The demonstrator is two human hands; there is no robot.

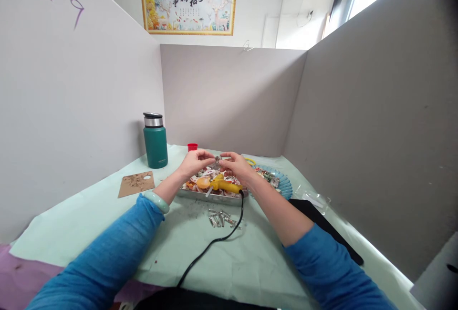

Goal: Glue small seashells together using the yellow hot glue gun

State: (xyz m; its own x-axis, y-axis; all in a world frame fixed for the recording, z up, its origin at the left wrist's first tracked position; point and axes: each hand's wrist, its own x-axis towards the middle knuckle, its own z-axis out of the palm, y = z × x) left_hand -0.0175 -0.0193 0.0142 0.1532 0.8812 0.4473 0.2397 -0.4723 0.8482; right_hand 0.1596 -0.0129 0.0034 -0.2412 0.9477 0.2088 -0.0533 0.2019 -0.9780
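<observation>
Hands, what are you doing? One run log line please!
left hand: pinching small piece | right hand: same piece | yellow tool: over metal tray

"What's that small piece (217,159) between the left hand (197,161) and the right hand (235,164)?"

"Too tiny to make out! And just below them, the tray (214,198) has its far side partly covered."

"Behind the left hand, the red cup's (192,147) base is lost!"

"Right of the right hand, the forearm (281,207) blocks some of the blue plate (285,183). Both sleeves (103,248) run off the bottom edge!"
</observation>
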